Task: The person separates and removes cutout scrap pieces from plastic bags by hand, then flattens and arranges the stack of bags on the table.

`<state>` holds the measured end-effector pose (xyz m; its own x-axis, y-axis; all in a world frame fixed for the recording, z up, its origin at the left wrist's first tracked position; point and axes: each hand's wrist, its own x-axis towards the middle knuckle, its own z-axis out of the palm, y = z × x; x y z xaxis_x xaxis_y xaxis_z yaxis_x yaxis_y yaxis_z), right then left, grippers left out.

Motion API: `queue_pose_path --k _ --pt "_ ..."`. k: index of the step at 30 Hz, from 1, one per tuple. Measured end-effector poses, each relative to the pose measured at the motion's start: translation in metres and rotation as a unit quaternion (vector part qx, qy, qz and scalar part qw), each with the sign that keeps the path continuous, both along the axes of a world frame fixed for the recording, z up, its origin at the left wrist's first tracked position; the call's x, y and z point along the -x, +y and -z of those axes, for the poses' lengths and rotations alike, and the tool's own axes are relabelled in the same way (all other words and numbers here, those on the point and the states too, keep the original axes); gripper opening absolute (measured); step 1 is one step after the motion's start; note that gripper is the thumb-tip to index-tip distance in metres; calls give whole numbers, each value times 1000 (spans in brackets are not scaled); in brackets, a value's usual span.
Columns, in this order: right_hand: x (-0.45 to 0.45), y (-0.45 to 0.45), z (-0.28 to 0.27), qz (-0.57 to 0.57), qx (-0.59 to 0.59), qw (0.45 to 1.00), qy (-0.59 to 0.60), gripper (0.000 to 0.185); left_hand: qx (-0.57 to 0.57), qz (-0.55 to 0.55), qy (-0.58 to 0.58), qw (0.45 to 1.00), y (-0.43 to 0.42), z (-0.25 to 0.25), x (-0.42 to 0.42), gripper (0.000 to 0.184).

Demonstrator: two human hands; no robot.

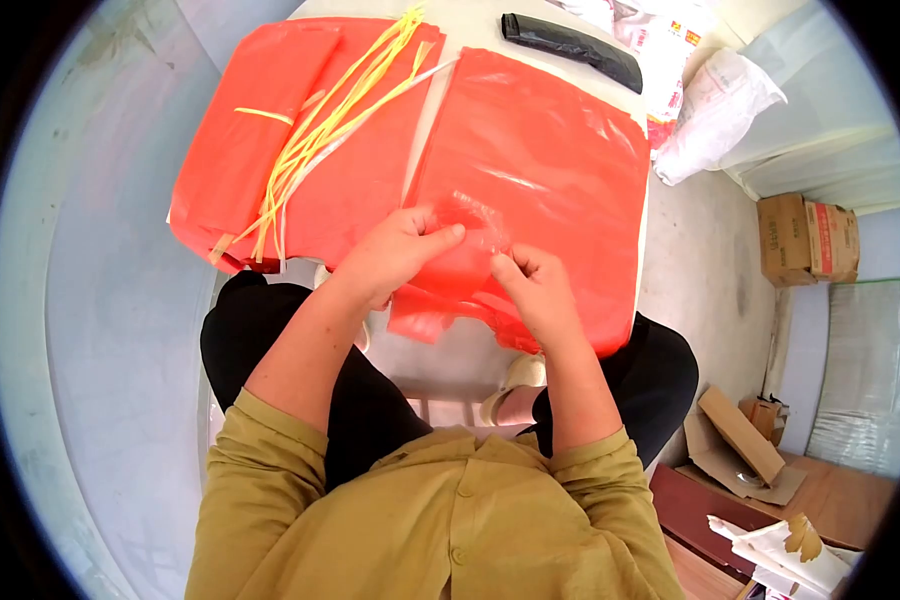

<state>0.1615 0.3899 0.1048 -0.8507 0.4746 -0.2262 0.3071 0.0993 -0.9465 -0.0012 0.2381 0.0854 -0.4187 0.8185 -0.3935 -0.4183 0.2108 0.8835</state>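
A small piece of clear plastic film [473,212] is stretched between my two hands, above the near part of a flat stack of red plastic bags [540,150]. My left hand [395,252] is closed on the film's left side, its thumb pointing right. At the right lower corner, my right hand [538,285] pinches the film between thumb and fingers. Below the hands, red bag edges [420,318] hang over the table's front. Left of them lies another stack of red plastic bags [360,190], with a bundle of yellow plastic strips [315,145] across it.
A black rolled plastic bundle [570,50] lies on the white table [460,32] at the back. White printed sacks [715,110] stand behind on the right. Cardboard boxes [808,240] sit by the right wall, and an opened carton [735,450] lies lower right.
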Motion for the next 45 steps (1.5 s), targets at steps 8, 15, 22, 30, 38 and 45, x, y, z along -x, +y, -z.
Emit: queue_pose_path --k 8,15,22,30,38,45 --pt "10 -13 -1 28 -2 998 53 20 -40 -41 -87 995 1 -14 -4 32" --pt "-1 -7 6 25 2 998 52 20 -39 -33 -75 996 2 -5 -1 32" --pt "-12 2 -4 -121 78 987 65 30 -27 -39 -60 997 4 -6 -3 32" --pt "8 -10 0 16 25 999 31 20 9 1 -19 1000 1 -9 -4 34" --pt "3 -13 6 32 30 997 60 15 -14 -11 -42 999 2 -5 -2 37" --pt "-8 -10 0 -1 -1 999 49 13 -5 -13 -30 999 2 -4 -1 37"
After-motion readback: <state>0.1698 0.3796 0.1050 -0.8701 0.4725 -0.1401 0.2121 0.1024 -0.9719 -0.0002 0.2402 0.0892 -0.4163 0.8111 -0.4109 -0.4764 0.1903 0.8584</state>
